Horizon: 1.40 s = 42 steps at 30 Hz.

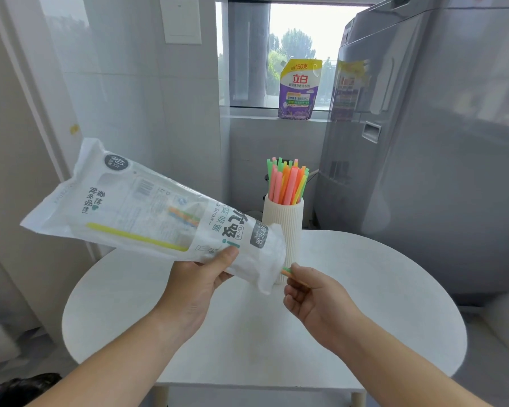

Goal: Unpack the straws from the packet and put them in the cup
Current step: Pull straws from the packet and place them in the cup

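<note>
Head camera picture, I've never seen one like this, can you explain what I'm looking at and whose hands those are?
No machine here: the camera sits on a person's head, looking forward and down, so both arms are theirs. The left hand grips a white packet, held tilted above a round white table. The right hand pinches the straw tips poking out of the packet's lower end. A ribbed white cup stands on the table, holding many coloured straws. A few more straws show through the packet. Behind, a purple pouch stands on the window ledge.
</note>
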Motion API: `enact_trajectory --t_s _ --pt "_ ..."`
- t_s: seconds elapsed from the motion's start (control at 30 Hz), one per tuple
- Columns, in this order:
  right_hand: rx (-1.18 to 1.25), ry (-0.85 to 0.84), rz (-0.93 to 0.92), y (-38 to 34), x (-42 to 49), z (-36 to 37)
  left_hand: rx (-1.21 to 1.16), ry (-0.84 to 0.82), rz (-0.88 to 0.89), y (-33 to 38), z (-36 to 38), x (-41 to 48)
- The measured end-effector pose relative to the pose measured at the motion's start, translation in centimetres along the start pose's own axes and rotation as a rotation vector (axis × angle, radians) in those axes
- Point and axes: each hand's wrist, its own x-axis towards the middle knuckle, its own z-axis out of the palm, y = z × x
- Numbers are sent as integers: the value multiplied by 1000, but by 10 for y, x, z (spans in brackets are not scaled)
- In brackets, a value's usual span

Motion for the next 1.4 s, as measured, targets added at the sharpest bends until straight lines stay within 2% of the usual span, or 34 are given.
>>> enact_trajectory --t_s 0.23,0.33,0.53,0.63,0.83,1.07,1.4 --pt "-63 -105 33 0 -3 6 20 -79 -14 0 5 -2" --pt "-34 -65 72 0 -3 6 24 -86 -29 -1 4 -1" --pt "-248 -53 -73 5 -2 10 117 -91 -25 2 14 -3" --pt "-306 -32 -81 12 -2 13 112 -135 -28 3 16 -4" --pt "-148 -117 24 20 -12 22 97 -166 15 5 20 -4" --pt "-63 -211 215 28 -16 26 105 -107 42 4 15 -5" --pt "100 -223 250 30 -19 28 74 -184 -32 8 7 -3"
